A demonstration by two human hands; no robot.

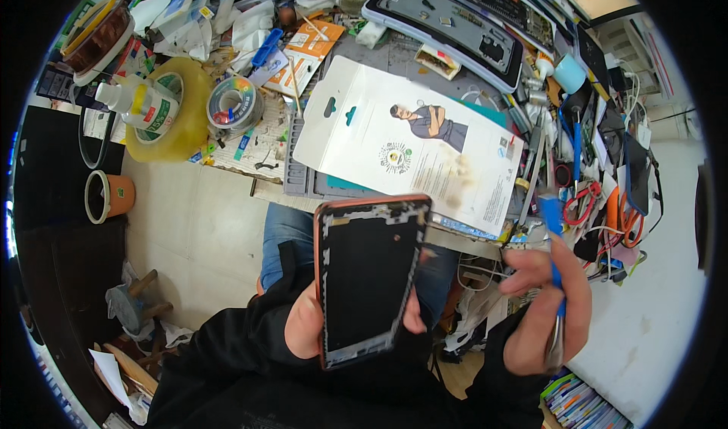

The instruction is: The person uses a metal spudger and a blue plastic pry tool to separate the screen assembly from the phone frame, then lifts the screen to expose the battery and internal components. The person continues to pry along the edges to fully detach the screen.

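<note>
Nearer the person than the white cardboard package (371,129), an orange-edged phone frame (371,277) is held up, the left hand (305,324) with its grip clamped on both sides. Off the package's lower right corner, the right hand (537,319) has its grip closed around a blue-handled tool (553,215), blurred at its top. A wire spool (235,104) sits left of the package.

Slightly tilted, copper-rimmed black phone frame (371,277) (edges patchy grey), left of blue tool (557,279)
</note>
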